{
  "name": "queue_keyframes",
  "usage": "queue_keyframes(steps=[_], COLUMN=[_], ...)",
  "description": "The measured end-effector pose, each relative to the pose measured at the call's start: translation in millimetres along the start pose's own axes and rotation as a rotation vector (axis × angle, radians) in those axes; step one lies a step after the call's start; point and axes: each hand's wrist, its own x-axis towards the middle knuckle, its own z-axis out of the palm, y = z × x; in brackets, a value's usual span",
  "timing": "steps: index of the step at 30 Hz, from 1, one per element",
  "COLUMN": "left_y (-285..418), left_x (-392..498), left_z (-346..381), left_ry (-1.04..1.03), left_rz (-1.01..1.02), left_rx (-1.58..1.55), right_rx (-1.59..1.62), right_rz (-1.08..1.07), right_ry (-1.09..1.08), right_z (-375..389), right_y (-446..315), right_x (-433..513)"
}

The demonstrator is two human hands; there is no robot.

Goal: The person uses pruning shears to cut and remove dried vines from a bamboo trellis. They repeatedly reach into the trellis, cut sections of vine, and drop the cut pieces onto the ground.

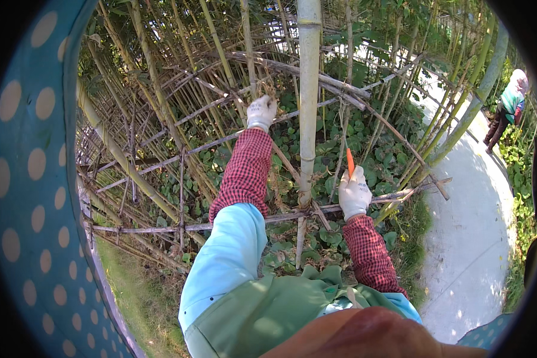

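My left hand, in a white work glove, is closed on a tuft of dry, brown plant stems beside a thin upright bamboo stem. My right hand, gloved in white too, grips a tool by its orange handle; a thin part seems to run up from it, and its kind I cannot tell. Between my hands stands a thick bamboo culm. The right hand is just above a horizontal bamboo rail of a lattice fence. Green leafy plants grow behind the rail.
Many bamboo stems and crossed poles fill the space ahead and left. A pale concrete path curves along the right, with another person standing at its far edge. Polka-dotted fabric borders the view at left. Grass grows at lower left.
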Motion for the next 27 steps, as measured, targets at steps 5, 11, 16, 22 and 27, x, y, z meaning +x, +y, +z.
queue_keyframes(steps=[5,11,16,22,27], left_y=[-16.2,-78.1,-85.8,-65.9,-50.3], left_x=[-45.8,-40.3,-41.3,8.7,45.0], left_z=[35.1,-23.5,-74.6,-55.6,-3.0], left_ry=[0.041,0.607,0.869,0.624,0.324], left_rz=[-0.029,-0.456,-0.656,-0.431,-0.122], left_rx=[-0.229,-0.935,-0.548,-0.324,-0.143], right_rx=[-0.002,-0.088,-0.083,-0.059,-0.07], right_rz=[-0.056,-0.105,-0.063,-0.069,-0.02], right_ry=[0.0,0.01,-0.009,-0.009,-0.034], right_z=[3.6,5.8,5.4,5.3,5.2], right_y=[-0.4,-1.1,-4.3,-3.8,-3.4], right_x=[-0.7,-1.8,-2.0,-0.7,0.6])
